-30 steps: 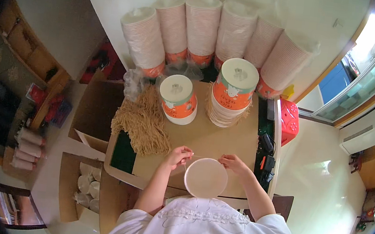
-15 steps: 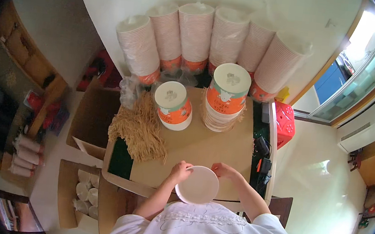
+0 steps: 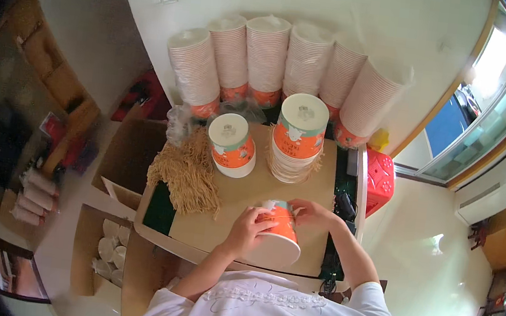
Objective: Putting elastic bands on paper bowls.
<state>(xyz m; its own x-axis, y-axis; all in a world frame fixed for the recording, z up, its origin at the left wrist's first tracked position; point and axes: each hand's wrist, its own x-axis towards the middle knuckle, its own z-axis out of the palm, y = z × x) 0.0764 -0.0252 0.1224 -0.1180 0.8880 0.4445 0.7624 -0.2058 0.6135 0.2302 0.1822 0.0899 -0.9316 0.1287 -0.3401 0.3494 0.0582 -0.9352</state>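
A paper bucket with an orange and green printed side is tilted in front of me, its white mouth facing toward me. My left hand is closed around its left side, fingers over the orange print. At the bucket's far right side, my right hand has its fingers curled against the edge. Whether a thin cord is between those fingertips is too small to tell. Beyond my left hand lies a heap of tan cords. One upside-down bucket and a short stack of upside-down buckets stand farther back.
Several tall plastic-wrapped bucket stacks line the wall behind the cardboard-covered table. Black devices lie along its right edge, beside a red stool. Open cardboard boxes stand on the left, one holding white rolled items.
The bucket has swung from mouth-up to tilted, so its orange side now shows, and has moved slightly farther away. Both hands moved with it; the left now wraps its side.
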